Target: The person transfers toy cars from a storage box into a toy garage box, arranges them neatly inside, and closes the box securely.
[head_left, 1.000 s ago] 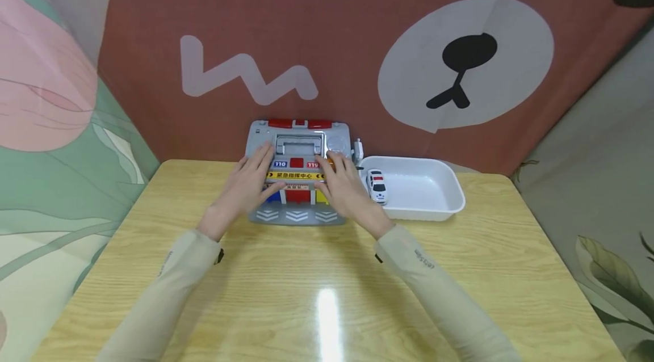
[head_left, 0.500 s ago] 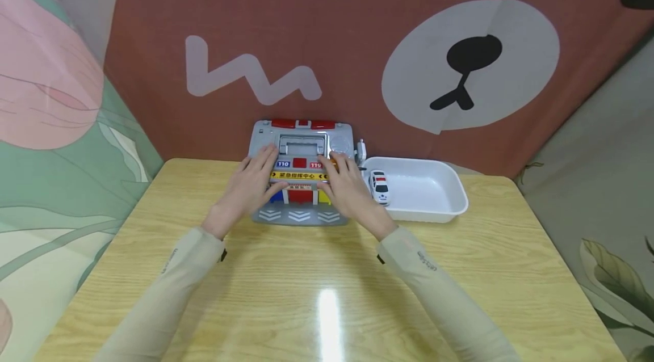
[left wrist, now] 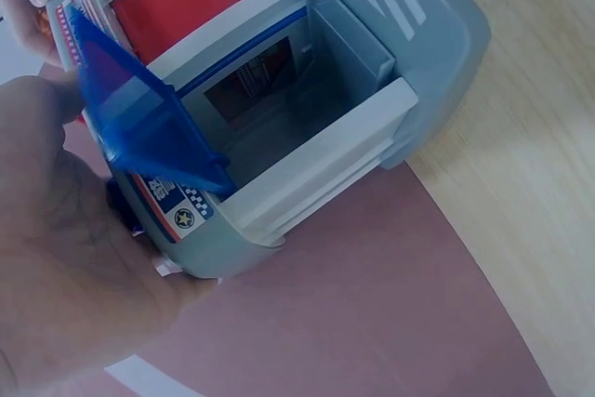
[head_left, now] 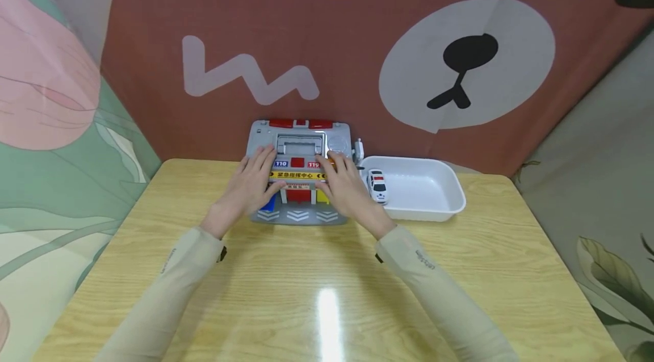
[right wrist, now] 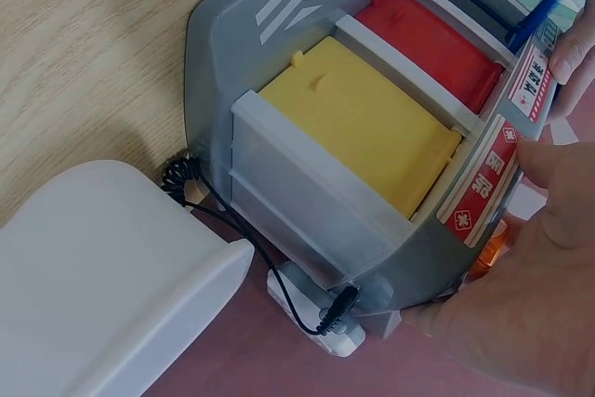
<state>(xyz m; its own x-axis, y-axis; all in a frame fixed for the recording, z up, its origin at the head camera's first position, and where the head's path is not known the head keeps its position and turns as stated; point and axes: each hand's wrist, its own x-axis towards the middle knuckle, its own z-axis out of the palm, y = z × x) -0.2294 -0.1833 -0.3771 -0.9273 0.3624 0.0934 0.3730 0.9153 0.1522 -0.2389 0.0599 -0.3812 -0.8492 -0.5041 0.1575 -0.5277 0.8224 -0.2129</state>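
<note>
Standing at the back of the table (head_left: 286, 271), near the backdrop (head_left: 245, 10), the toy station (head_left: 298, 175) sits between both hands. Of its three doors, I judge one done: the blue door (left wrist: 149, 118) is swung outward, and the bay (left wrist: 297, 99) behind it lies exposed. No car shows in the part of that bay that can be seen. The red door (right wrist: 432, 44) and the yellow door (right wrist: 363, 127) are closed, so if all three count, two are left.

The left hand (head_left: 250, 183) rests on the station's left side, fingers stretched over the top, thumb at the front by the blue door; whether the thumb touches that door I cannot tell. The right hand (head_left: 344, 183) lies much the same way on the other side, its thumb by the red label (right wrist: 479, 183) above the yellow door. The hands are apart, and neither looks clamped round anything.

At the station's right side is a small white part (head_left: 359, 149) with a black cord (right wrist: 177, 174). Just beside it stands the white tray (head_left: 424, 189). The car (head_left: 377, 186) is inside, at the tray's left end, touched by neither hand; any work with it looks not yet begun.
</note>
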